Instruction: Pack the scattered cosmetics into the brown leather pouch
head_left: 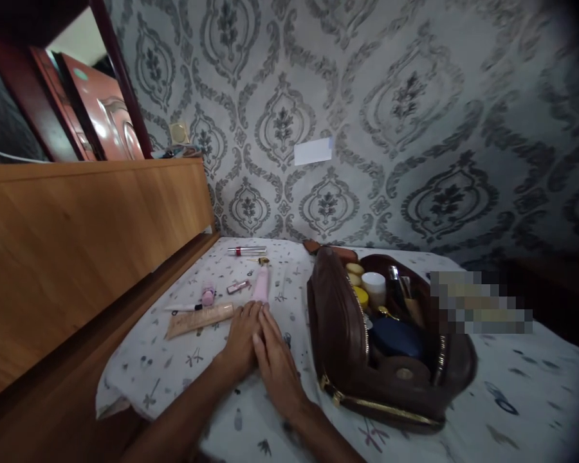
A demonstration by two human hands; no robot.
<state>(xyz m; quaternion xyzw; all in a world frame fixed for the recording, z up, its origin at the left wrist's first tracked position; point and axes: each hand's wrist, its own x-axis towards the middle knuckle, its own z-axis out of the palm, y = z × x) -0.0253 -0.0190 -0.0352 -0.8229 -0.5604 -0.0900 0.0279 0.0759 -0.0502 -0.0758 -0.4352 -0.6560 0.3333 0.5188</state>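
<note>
Brown leather: the zip-top pouch lies open on the printed sheet, to the right of your hands, with small jars and a dark blue case inside. Your left hand and right hand rest flat on the sheet, side by side and touching, fingers straight and close together, holding nothing. The left fingertips lie just beside the cap end of a beige tube, which stretches away to the left. A pink tube lies just beyond them, pointing far. Farther left are a small pink bottle and a white pencil. A wooden headboard bounds the left side.
</note>
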